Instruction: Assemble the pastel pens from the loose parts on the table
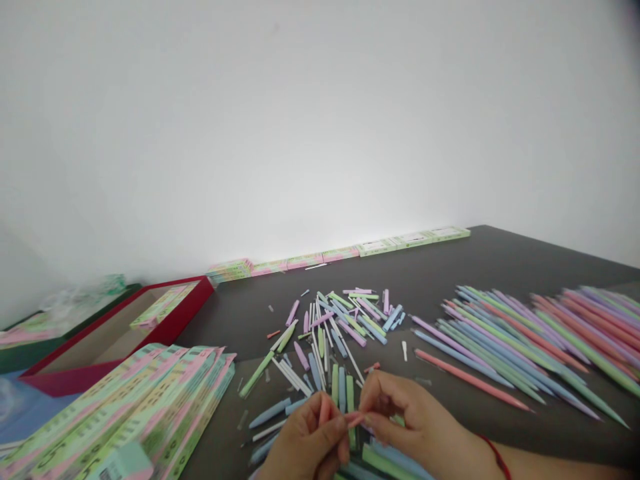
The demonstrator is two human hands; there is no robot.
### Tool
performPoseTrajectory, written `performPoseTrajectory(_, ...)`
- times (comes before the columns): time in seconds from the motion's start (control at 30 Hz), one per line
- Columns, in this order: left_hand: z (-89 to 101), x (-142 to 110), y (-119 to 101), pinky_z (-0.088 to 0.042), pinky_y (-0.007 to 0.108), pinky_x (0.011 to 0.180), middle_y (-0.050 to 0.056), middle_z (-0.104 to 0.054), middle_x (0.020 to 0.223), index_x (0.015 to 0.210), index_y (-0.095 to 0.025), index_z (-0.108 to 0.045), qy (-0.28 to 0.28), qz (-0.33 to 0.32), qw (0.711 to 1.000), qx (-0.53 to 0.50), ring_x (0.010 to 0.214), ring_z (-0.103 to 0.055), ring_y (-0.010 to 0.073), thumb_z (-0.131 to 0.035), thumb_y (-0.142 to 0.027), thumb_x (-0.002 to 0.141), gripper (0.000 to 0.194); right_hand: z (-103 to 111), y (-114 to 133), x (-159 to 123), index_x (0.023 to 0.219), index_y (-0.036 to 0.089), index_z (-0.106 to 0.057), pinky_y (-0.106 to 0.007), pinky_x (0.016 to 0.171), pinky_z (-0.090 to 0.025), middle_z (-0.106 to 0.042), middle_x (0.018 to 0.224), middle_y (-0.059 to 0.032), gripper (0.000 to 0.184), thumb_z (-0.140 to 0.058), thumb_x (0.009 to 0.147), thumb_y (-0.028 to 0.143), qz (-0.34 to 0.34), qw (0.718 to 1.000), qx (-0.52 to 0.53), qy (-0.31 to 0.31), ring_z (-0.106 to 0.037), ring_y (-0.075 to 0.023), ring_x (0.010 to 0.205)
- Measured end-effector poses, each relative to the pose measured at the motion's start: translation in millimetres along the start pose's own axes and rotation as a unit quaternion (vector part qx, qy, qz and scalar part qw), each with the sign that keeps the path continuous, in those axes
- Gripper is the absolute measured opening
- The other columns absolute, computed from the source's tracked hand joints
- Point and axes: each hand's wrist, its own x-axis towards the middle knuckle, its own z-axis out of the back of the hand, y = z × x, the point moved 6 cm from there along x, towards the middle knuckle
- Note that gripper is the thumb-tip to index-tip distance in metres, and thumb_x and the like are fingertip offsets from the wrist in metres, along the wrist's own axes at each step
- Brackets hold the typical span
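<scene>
Head view: one pink part [355,419] sits between your left hand [313,437] and right hand [410,417], both sets of fingertips closed on it. Loose pen parts [314,370], assorted colours, lie around and beyond your grip; pens [500,343], right of it; cartons [125,410] and red box [197,297], left.

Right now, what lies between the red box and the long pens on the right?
In the head view: scattered pastel and white pen pieces on the dark table.
</scene>
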Motion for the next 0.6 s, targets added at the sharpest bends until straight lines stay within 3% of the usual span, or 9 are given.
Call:
performPoseTrajectory(0.1, -1.0, -3, -4, -0.011, 0.018, 0.033, -0.008, -0.053, 0.049, 0.067, -0.023, -0.036, -0.016, -0.006, 0.996, 0.088, 0.031, -0.021, 0.0020, -0.065, -0.050, 0.071, 0.040, -5, -10, 1, 0.075, 0.017, -0.050, -0.021, 0.052, -0.036, -0.049, 0.062, 0.0039, 0.011, -0.055, 0.082, 0.024, -0.031, 0.998, 0.040, 0.023, -0.045, -0.0096, 0.056)
performPoseTrajectory(0.17, 2.4, -6, -13, -0.020, 0.019, 0.038, -0.006, -0.054, 0.054, 0.069, -0.023, -0.039, -0.056, -0.030, 0.974, 0.220, 0.038, -0.031, 0.0055, -0.058, -0.040, 0.077, 0.028, -6, -17, 3, 0.074, 0.018, -0.048, -0.020, 0.050, -0.036, -0.047, 0.059, 0.0056, 0.010, -0.052, 0.082, 0.021, -0.052, 0.996, 0.071, 0.028, -0.044, -0.0088, 0.051)
performPoseTrajectory(0.2, 4.7, -8, -18, -0.024, 0.020, 0.043, -0.005, -0.054, 0.056, 0.069, -0.022, -0.040, -0.083, -0.046, 0.946, 0.310, 0.044, -0.037, 0.0078, -0.056, -0.034, 0.079, 0.022, -5, -19, 4, 0.074, 0.018, -0.047, -0.020, 0.050, -0.036, -0.046, 0.059, 0.0062, 0.009, -0.051, 0.082, 0.020, -0.057, 0.995, 0.081, 0.022, -0.043, -0.0085, 0.051)
performPoseTrajectory(0.27, 7.7, -11, -29, -0.029, 0.023, 0.052, -0.004, -0.053, 0.059, 0.068, -0.022, -0.043, -0.132, -0.069, 0.862, 0.485, 0.055, -0.044, 0.0120, -0.052, -0.022, 0.078, 0.013, 1, -23, 7, 0.077, 0.019, -0.046, -0.021, 0.052, -0.037, -0.044, 0.061, 0.0066, 0.007, -0.049, 0.083, 0.019, -0.056, 0.995, 0.087, 0.001, -0.042, -0.0082, 0.051)
performPoseTrajectory(0.33, 7.2, -12, -31, -0.031, 0.025, 0.057, -0.002, -0.054, 0.064, 0.070, -0.022, -0.046, -0.140, -0.072, 0.789, 0.595, 0.060, -0.048, 0.0147, -0.047, -0.015, 0.078, 0.010, 8, -26, 10, 0.078, 0.019, -0.046, -0.021, 0.052, -0.037, -0.042, 0.062, 0.0065, 0.006, -0.049, 0.083, 0.020, -0.049, 0.996, 0.064, -0.024, -0.041, -0.0089, 0.053)
performPoseTrajectory(0.37, 5.9, -12, -30, -0.032, 0.026, 0.059, 0.000, -0.056, 0.069, 0.073, -0.022, -0.048, -0.132, -0.074, 0.771, 0.619, 0.064, -0.050, 0.0159, -0.046, -0.013, 0.078, 0.011, 12, -27, 12, 0.078, 0.019, -0.046, -0.021, 0.052, -0.035, -0.041, 0.062, 0.0064, 0.007, -0.049, 0.083, 0.021, -0.045, 0.997, 0.043, -0.035, -0.040, -0.0094, 0.053)
performPoseTrajectory(0.5, -1.9, -12, -33, -0.036, 0.027, 0.068, 0.006, -0.061, 0.090, 0.084, -0.023, -0.055, -0.101, -0.120, 0.779, 0.607, 0.081, -0.056, 0.0207, -0.051, -0.018, 0.079, 0.008, 21, -30, 16, 0.074, 0.019, -0.047, -0.023, 0.052, -0.032, -0.041, 0.062, 0.0050, 0.012, -0.050, 0.084, 0.025, -0.022, 0.998, -0.011, -0.063, -0.040, -0.0111, 0.057)
performPoseTrajectory(0.6, 6.4, -21, -55, -0.036, 0.027, 0.069, 0.005, -0.064, 0.087, 0.082, -0.024, -0.057, -0.138, -0.140, 0.779, 0.595, 0.079, -0.058, 0.0207, -0.053, -0.026, 0.082, 0.004, 25, -34, 18, 0.074, 0.020, -0.046, -0.024, 0.052, -0.033, -0.041, 0.061, 0.0053, 0.016, -0.049, 0.085, 0.031, -0.024, 0.997, 0.013, -0.075, -0.040, -0.0109, 0.054)
